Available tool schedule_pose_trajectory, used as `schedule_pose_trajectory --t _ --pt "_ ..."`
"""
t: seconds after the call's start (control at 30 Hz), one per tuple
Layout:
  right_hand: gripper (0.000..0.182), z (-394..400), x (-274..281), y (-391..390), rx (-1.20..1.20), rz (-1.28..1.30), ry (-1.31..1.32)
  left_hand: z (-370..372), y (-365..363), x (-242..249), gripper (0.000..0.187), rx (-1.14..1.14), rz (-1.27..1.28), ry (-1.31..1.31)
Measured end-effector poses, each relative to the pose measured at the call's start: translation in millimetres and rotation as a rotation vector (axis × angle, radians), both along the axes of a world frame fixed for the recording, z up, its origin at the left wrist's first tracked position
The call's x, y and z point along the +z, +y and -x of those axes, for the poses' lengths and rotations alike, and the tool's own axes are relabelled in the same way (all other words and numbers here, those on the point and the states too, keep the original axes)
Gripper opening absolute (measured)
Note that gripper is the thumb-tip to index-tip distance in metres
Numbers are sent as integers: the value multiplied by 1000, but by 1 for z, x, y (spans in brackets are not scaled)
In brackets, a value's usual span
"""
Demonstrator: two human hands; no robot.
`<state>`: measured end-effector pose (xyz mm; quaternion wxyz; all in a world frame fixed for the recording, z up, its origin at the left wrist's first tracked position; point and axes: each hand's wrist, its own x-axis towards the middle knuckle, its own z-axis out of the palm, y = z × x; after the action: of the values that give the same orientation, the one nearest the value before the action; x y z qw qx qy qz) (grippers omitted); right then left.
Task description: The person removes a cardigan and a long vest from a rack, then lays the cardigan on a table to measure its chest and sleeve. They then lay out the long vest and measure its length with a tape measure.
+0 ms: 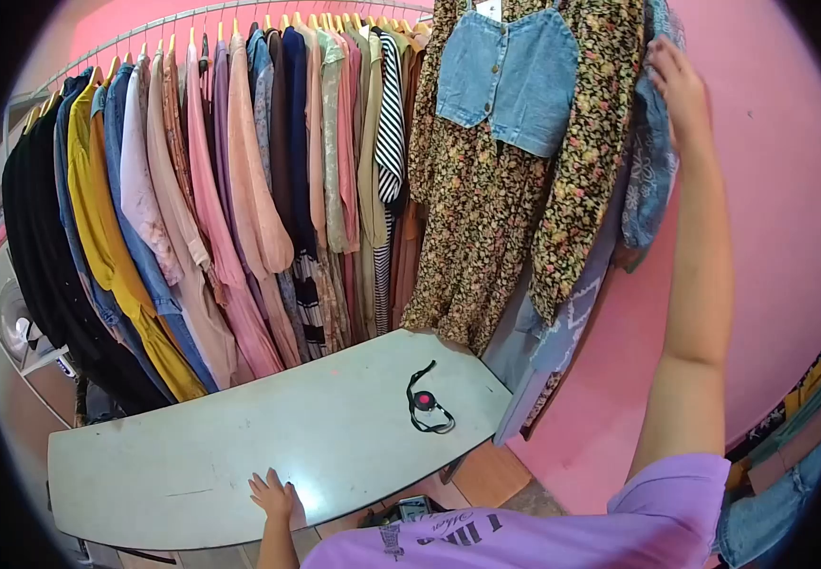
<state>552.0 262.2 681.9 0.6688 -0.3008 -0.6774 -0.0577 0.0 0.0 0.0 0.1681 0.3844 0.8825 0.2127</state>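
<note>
High on the right, my right hand is at the edge of a blue denim garment with pale embroidery, its fingers bent onto the cloth. Beside it hangs a dark floral dress with a light-blue denim buttoned top over its chest and a white tag at the neckline. Below, my left hand lies at the near edge of a pale table, fingers spread and holding nothing. A black strap with a round, red-centred piece rests on the table's right part.
A curved rail carries many garments on wooden hangers behind the table. Pink wall stands to the right. More clothes hang at the lower right. A fan is at far left, and a brown box-like surface lies below the table's right end.
</note>
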Motion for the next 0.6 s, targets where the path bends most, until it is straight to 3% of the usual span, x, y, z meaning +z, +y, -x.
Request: schedule_pose_trajectory --t 0.07,0.1,0.2,0.3,0.33,0.37,0.43,0.47,0.53,0.57,0.6 --pt "51 -6 24 11 149 -59 224 -13 -17 13 70 42 98 35" --pt "51 16 61 27 159 -105 168 -37 26 7 70 43 49 -20" --pt "45 42 86 24 141 50 236 -33 25 22 62 98 -7 117" --pt "37 3 161 76 269 156 166 -46 20 19 60 104 -40 131" --pt "26 59 136 30 8 129 92 -51 16 34 58 110 -64 150" --pt "25 78 138 6 -3 119 -80 -51 20 44 58 124 -71 147" --pt "27 25 210 59 -506 -213 -240 -52 22 57 56 136 -41 151" --pt "27 34 206 54 -495 -215 -245 -53 21 59 56 146 -39 145" --pt "21 57 189 28 -1306 -405 -331 -51 22 60 54 145 -58 151" --pt "21 41 210 44 -1298 -413 -332 -51 25 61 54 153 -60 145" --pt "25 9 244 70 -755 -89 -237 -51 27 62 54 159 -60 137"
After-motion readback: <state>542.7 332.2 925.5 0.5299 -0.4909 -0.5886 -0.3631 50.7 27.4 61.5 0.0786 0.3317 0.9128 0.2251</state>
